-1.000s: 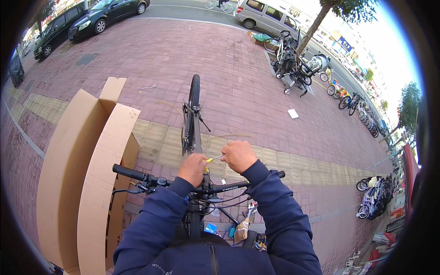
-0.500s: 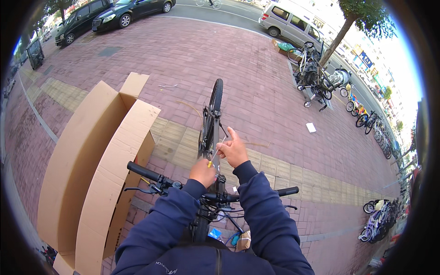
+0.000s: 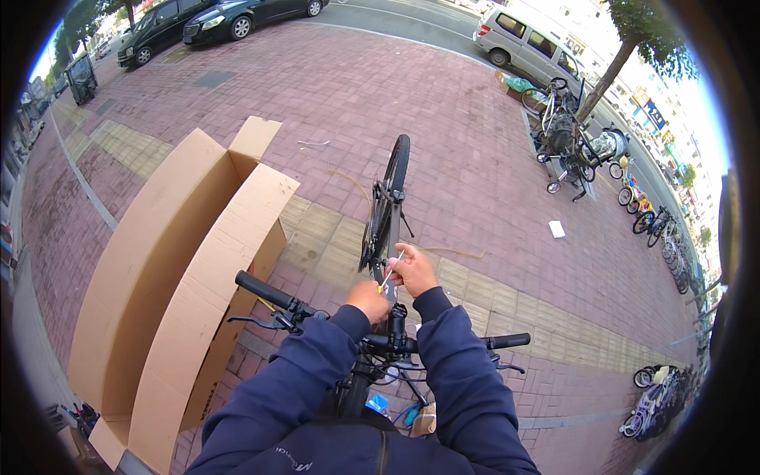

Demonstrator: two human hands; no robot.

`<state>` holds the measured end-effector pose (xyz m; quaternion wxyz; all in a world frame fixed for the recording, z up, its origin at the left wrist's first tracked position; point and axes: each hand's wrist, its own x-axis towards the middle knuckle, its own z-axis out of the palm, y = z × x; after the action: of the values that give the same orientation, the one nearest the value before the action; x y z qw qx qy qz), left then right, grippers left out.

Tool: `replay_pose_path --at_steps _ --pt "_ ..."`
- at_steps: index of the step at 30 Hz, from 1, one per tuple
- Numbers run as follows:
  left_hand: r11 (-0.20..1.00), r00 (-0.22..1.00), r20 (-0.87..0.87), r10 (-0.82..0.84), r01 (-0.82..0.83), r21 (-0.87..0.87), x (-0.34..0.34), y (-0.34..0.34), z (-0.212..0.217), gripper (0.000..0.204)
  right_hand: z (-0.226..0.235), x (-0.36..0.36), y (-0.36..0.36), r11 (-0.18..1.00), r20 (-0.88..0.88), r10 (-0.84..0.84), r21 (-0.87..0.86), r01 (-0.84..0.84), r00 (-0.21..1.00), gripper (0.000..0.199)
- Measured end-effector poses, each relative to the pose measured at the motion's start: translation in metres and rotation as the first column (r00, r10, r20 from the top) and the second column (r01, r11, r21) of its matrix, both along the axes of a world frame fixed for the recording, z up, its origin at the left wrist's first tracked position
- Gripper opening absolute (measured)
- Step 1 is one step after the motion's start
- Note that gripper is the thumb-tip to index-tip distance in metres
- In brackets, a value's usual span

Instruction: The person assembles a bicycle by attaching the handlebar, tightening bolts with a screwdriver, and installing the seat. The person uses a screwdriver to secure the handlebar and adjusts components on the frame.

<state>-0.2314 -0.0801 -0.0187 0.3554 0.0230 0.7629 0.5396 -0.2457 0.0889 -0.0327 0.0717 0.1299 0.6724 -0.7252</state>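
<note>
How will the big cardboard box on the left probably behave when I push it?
The cardboard box is probably light for its size, because its walls look thin. The end flap may bend easily, and the narrow shape could tip sideways.

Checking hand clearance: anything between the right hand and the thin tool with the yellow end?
Nothing visible. The right hand's fingers are right at the thin tool, whose yellow end sits at the left hand. The bicycle frame shows beyond them, not between.

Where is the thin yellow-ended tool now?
Just below the head view's centre, the tool spans from the left hand to the right hand, over the bicycle frame.
</note>
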Motion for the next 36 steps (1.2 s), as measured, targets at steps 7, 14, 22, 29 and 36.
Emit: replay_pose_path --at_steps 7,14,22,29,36 --pt "0.978 0.978 0.153 0.143 -0.163 0.129 0.003 -0.002 0.015 0.018 0.008 0.001 -0.004 1.0 -0.053 -0.001 0.01 0.001 0.999 0.054" --pt "0.98 0.975 0.14 0.175 -0.186 0.072 0.001 -0.004 0.021 0.017 0.009 0.002 -0.007 1.0 -0.069 0.007 -0.006 -0.007 0.998 0.056" --pt "0.979 0.977 0.123 0.172 -0.183 0.085 0.0 -0.004 0.02 0.018 0.006 -0.001 -0.008 1.0 -0.034 -0.009 -0.009 0.008 0.999 0.059" --pt "0.986 0.989 0.012 0.148 -0.148 0.078 -0.004 0.008 -0.032 0.017 0.01 0.002 -0.009 1.0 -0.029 0.008 -0.001 -0.008 1.0 0.057" --pt "0.978 0.976 -0.075 0.207 -0.204 0.044 -0.001 0.025 -0.054 0.014 0.007 0.002 -0.008 0.985 0.058 -0.022 0.172 0.012 0.998 0.049"
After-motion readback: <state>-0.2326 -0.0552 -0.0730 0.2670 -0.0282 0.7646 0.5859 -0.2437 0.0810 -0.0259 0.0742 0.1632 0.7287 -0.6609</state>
